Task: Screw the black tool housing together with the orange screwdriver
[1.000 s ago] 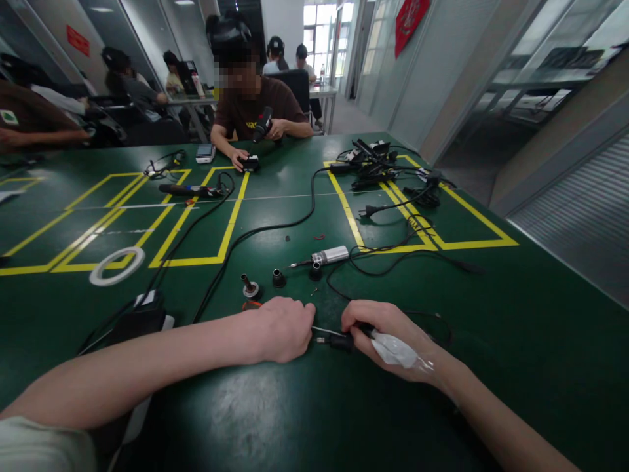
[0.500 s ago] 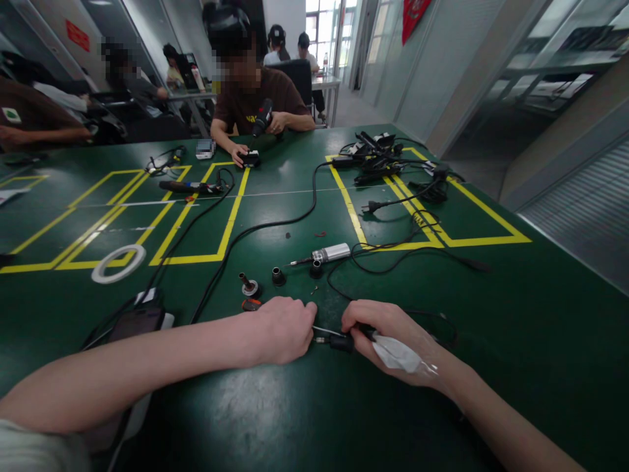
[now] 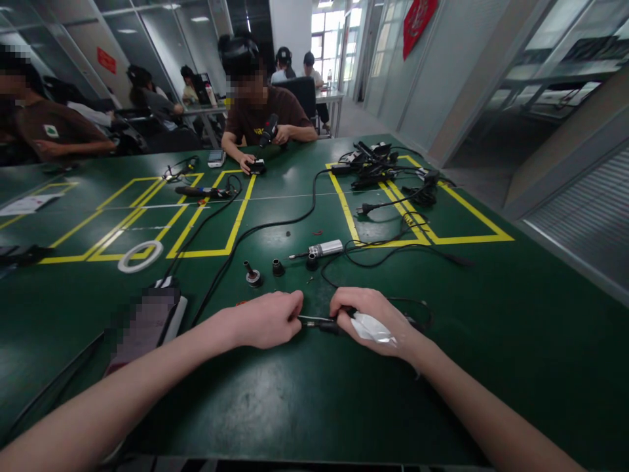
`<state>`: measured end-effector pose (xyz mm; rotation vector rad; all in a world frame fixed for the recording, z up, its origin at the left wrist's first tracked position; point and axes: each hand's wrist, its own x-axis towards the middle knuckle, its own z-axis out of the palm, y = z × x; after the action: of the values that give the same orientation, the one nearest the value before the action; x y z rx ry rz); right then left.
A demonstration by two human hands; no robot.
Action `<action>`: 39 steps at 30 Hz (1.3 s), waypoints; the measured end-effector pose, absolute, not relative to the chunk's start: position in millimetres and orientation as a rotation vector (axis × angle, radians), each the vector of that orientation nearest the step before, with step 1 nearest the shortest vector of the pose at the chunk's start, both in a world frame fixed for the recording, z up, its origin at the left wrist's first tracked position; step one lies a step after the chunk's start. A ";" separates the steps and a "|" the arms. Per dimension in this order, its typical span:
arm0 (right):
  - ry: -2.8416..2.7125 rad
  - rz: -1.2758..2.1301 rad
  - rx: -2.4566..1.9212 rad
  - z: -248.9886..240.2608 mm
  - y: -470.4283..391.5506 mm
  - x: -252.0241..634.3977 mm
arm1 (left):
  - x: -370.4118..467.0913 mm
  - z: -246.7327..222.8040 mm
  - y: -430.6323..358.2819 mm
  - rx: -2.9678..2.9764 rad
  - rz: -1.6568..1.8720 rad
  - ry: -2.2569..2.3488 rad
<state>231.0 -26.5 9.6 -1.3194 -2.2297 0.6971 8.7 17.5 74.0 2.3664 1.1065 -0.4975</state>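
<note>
My left hand point(image 3: 275, 318) is closed at the centre of the green table, its fingers pressed together by the left end of a thin metal rod point(image 3: 314, 318). What it grips is hidden. To its right, my right hand point(image 3: 366, 318) is closed round a black part with a cylindrical end point(image 3: 328, 326) and a metal tip pointing left. A crumpled white piece point(image 3: 376, 329) lies against the back of this hand. Beyond the hands are a silver cylindrical tool point(image 3: 325, 248), two small black collars point(image 3: 278, 267) and a round part with an upright stem point(image 3: 252, 275).
A phone point(image 3: 147, 324) and a white tape ring point(image 3: 140, 256) are at the left. Black cables point(image 3: 265, 225) cross the table towards a tangled pile point(image 3: 373, 164). Across the table, a person point(image 3: 268, 118) holds a drill point(image 3: 268, 131).
The camera view has shifted, showing more of the left side. Both hands stay close together and closed, slightly further left and higher in the picture.
</note>
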 end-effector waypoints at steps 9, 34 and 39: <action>-2.244 0.637 -1.378 13.6 -25.4 221.6 | -20.2 37.2 -8.6 2.313 0.099 1.170; -2.251 0.703 -1.383 12.8 -23.2 210.2 | -78.9 8.3 -16.7 2.414 0.565 1.281; -2.268 0.674 -1.367 12.2 -23.2 210.4 | -90.1 1.1 -14.4 2.317 0.576 1.323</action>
<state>210.4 -23.2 12.2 -1.3670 -2.2683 0.6741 -90.1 -14.4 1.1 2.3165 1.3230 0.5763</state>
